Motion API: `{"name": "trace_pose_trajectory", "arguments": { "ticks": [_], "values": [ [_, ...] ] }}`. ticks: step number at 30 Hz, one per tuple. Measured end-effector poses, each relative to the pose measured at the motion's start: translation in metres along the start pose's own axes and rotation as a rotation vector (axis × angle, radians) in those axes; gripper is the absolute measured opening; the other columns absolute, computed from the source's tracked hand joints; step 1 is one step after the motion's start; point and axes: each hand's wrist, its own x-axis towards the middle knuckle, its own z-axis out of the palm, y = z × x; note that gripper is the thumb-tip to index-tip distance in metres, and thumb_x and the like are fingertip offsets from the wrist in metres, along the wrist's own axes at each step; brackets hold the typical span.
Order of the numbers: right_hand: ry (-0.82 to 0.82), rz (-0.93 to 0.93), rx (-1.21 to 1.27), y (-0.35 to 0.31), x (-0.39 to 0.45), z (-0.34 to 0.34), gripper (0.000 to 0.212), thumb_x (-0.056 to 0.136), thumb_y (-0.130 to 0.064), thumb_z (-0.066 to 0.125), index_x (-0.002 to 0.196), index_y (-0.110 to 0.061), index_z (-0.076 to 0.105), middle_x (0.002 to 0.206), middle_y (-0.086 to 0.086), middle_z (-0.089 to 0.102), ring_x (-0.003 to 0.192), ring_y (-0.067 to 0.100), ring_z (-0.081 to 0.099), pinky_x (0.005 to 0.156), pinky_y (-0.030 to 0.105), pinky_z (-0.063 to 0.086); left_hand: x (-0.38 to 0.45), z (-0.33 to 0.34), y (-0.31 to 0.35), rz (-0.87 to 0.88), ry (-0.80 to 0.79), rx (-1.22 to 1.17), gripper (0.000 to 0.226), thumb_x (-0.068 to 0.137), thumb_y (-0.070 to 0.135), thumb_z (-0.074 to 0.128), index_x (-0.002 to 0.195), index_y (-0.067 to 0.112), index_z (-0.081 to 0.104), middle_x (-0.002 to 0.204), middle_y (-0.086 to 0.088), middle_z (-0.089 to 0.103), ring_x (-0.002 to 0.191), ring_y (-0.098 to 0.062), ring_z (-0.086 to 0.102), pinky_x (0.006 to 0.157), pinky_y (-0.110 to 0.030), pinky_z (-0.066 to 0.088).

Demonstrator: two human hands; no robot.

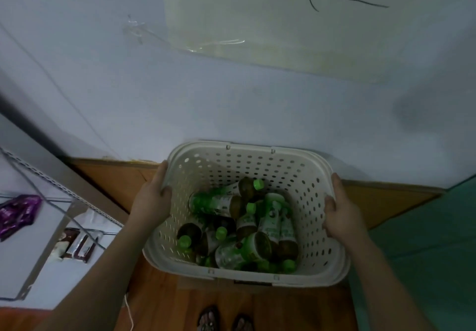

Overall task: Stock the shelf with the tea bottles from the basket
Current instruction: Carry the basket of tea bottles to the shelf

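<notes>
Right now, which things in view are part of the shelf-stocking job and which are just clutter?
Job:
- basket, gripped at both side rims by left hand and right hand
- tea bottles, green-capped, piled loose inside
- shelf at left

Clutter:
- purple packet on shelf
- brown snack packs
- taped paper sheet on wall
- sandals

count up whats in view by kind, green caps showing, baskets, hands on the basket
green bottle caps: 6 showing, more may be hidden in the pile
basket: 1
hands on the basket: 2, left hand and right hand
total: 9
</notes>
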Motion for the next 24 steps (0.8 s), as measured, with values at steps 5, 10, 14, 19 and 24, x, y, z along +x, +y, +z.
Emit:
{"name": "trace_pose_trajectory", "arguments": {
  "ticks": [5, 10, 14, 19, 24],
  "values": [
    [0.036, -0.009, -0.002, -0.003, -0.001, -0.001, 0.063, 0.116, -0.041, 0.041, 0.166, -0.062, 0.009, 0.095, 0.005, 0.067, 0.080, 0.026, 0.070, 0.077, 0.049, 0.065, -0.002, -0.002, 0.010, -0.062, -0.048, -0.117, 0.068, 0.114, 0.026, 0.043, 0.166, 0.056, 0.012, 0.090, -0.013, 0.071, 0.068, -0.036, 0.070, 0.058, -0.047, 0.060],
    [0.077, 0.022, -0.018, -0.010, -0.002, -0.002, 0.060, 0.114, -0.048, 0.042, 0.163, -0.067, 0.012, 0.097, 0.004, 0.067, 0.077, 0.024, 0.070, 0.076, 0.049, 0.066, 0.002, -0.003, 0.007, -0.049, -0.059, -0.080, 0.070, 0.114, 0.029, 0.042, 0.165, 0.060, 0.006, 0.083, -0.013, 0.072, 0.062, -0.034, 0.071, 0.054, -0.050, 0.061],
    [0.091, 0.052, -0.015, -0.014, -0.003, -0.006, 0.059, 0.113, -0.049, 0.046, 0.162, -0.068, 0.018, 0.093, 0.007, 0.067, 0.069, 0.028, 0.073, 0.060, 0.046, 0.068, 0.006, -0.006, 0.014, -0.022, -0.072, -0.038, 0.071, 0.115, 0.025, 0.042, 0.167, 0.054, 0.004, 0.074, -0.013, 0.071, 0.056, -0.029, 0.071, 0.048, -0.039, 0.056],
    [0.103, 0.078, -0.015, -0.020, -0.012, -0.015, 0.058, 0.113, -0.045, 0.048, 0.164, -0.062, 0.024, 0.096, 0.001, 0.066, 0.069, 0.028, 0.074, 0.051, 0.037, 0.065, 0.003, -0.012, 0.021, -0.046, -0.039, -0.057, 0.066, 0.113, 0.031, 0.044, 0.166, 0.057, 0.015, 0.077, -0.014, 0.073, 0.054, -0.032, 0.070, 0.051, -0.038, 0.056],
    [0.185, 0.106, 0.036, -0.017, -0.037, -0.040, 0.056, 0.112, -0.046, 0.052, 0.163, -0.058, 0.033, 0.105, 0.007, 0.070, 0.070, 0.030, 0.074, 0.047, 0.032, 0.059, -0.007, -0.030, 0.051, 0.040, -0.049, -0.022, 0.067, 0.112, 0.023, 0.045, 0.167, 0.051, 0.020, 0.074, -0.009, 0.074, 0.048, -0.025, 0.069, 0.050, -0.036, 0.056]
  ]
}}
